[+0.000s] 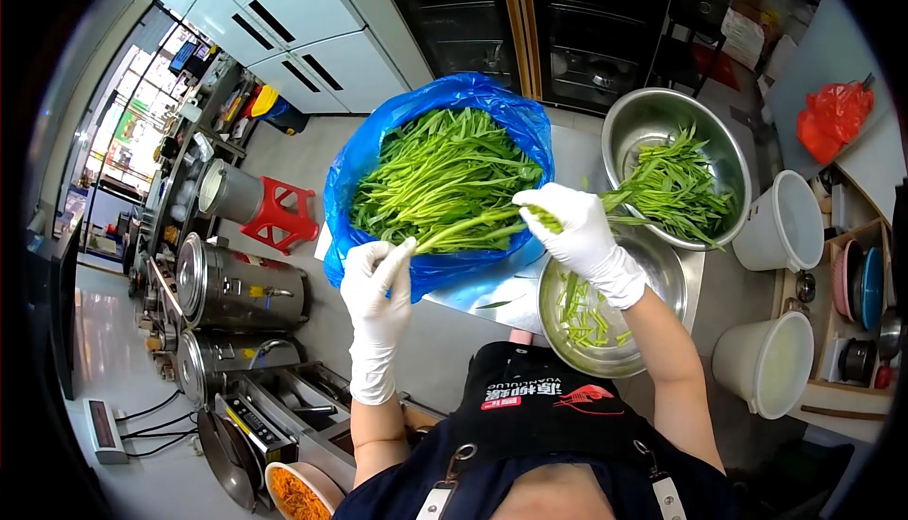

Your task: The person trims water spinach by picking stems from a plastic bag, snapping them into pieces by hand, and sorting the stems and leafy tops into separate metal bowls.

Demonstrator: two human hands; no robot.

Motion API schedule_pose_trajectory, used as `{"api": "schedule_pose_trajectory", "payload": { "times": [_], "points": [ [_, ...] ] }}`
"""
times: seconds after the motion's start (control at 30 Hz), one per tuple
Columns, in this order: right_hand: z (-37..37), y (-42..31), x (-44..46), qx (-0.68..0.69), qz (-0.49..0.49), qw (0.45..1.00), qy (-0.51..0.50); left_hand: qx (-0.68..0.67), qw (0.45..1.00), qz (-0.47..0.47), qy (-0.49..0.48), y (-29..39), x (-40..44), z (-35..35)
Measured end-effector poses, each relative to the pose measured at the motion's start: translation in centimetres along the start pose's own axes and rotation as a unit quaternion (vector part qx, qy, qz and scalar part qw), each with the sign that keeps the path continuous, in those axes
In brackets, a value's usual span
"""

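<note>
Both my hands wear white gloves. Between them stretches a small bunch of long green leafy stems [478, 227], which looks like water spinach. My left hand [376, 295] pinches the stem ends at the near edge of a blue plastic bag [342, 208]. My right hand [584, 238] is closed around the leafier part, over a steel bowl [676, 283] with short cut stem pieces [588, 319] inside. A big heap of the same greens [445, 170] fills the bag. Beyond my right hand, a second steel bowl [617, 132] holds leafy tops [676, 189].
Bag and bowls stand on a metal table [473, 307]. White buckets [764, 364] are on the right, near a shelf with pans [856, 283]. To the left are a red stool [284, 215], steel pots [251, 283] and a bowl of orange shreds [301, 496]. Refrigerators [284, 28] stand behind.
</note>
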State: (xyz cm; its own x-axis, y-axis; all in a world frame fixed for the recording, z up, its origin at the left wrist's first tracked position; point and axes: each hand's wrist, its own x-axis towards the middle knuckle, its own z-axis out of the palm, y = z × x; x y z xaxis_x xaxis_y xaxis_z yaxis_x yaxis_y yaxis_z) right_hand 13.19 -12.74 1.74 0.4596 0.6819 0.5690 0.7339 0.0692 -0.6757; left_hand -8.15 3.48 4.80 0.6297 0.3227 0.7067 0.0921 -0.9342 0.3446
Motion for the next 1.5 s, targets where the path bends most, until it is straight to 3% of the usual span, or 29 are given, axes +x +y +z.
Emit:
{"api": "schedule_pose_trajectory", "payload": {
  "times": [0.13, 0.23, 0.33, 0.6, 0.73, 0.9, 0.93, 1.0, 1.07, 1.1, 1.13, 1.2, 1.33, 1.4, 1.43, 1.5],
  "points": [
    [0.7, -0.1, -0.4, -0.022, -0.013, 0.999, -0.035, -0.041, 0.999, -0.016, 0.007, 0.0, -0.8, 1.8],
    [1.2, 0.7, -1.1, 0.007, 0.051, 0.998, 0.036, -0.048, 0.997, -0.054, 0.016, -0.2, -1.4, 2.6],
    [0.6, 1.5, -1.4, -0.032, 0.067, 0.997, 0.016, -0.062, 0.996, -0.066, 0.008, -0.2, -1.4, 3.0],
    [0.0, 2.3, -1.6, -0.069, 0.023, 0.997, 0.004, -0.086, 0.991, -0.084, -0.056, 0.3, -0.4, 3.9],
    [0.0, 4.7, -1.9, 0.097, 0.196, 0.975, 0.035, -0.121, 0.978, -0.117, -0.124, 0.3, -1.1, 5.7],
    [-1.9, 7.4, -2.2, 0.286, 0.377, 0.868, 0.153, -0.085, 0.972, -0.154, -0.155, 0.1, -1.2, 6.8],
    [-2.2, 7.6, -2.2, 0.199, 0.342, 0.908, 0.138, -0.092, 0.967, -0.169, -0.164, 0.1, -1.2, 6.7],
    [-1.8, 5.6, -1.8, 0.013, 0.072, 0.985, 0.158, -0.127, 0.947, -0.221, -0.195, 0.4, -1.5, 6.8],
    [-1.1, 1.7, -1.5, 0.061, 0.014, 0.997, 0.056, -0.179, 0.914, -0.282, -0.231, 1.3, -0.8, 7.3],
    [-0.1, 0.9, -2.0, 0.038, -0.019, 0.999, 0.020, -0.231, 0.906, -0.260, -0.240, 1.2, -1.0, 7.4],
    [1.0, 0.9, -2.6, -0.060, -0.100, 0.993, -0.009, -0.268, 0.879, -0.294, -0.263, 1.6, -0.9, 7.6],
    [2.4, 0.7, -3.3, -0.163, -0.173, 0.969, -0.067, -0.353, 0.818, -0.357, -0.279, 1.6, -1.3, 7.9],
    [2.2, 0.2, -3.8, -0.199, -0.171, 0.959, -0.111, -0.408, 0.735, -0.454, -0.295, 1.9, -1.3, 7.3],
    [1.7, 0.2, -4.1, -0.207, -0.160, 0.958, -0.116, -0.423, 0.763, -0.406, -0.272, 2.0, -2.2, 8.1],
    [1.6, 0.5, -4.3, -0.154, -0.151, 0.974, -0.068, -0.428, 0.760, -0.403, -0.277, 2.2, -2.4, 8.4],
    [1.7, 1.7, -4.9, -0.046, -0.040, 0.998, -0.002, -0.460, 0.767, -0.353, -0.276, 2.7, -2.4, 8.9]
  ]
}}
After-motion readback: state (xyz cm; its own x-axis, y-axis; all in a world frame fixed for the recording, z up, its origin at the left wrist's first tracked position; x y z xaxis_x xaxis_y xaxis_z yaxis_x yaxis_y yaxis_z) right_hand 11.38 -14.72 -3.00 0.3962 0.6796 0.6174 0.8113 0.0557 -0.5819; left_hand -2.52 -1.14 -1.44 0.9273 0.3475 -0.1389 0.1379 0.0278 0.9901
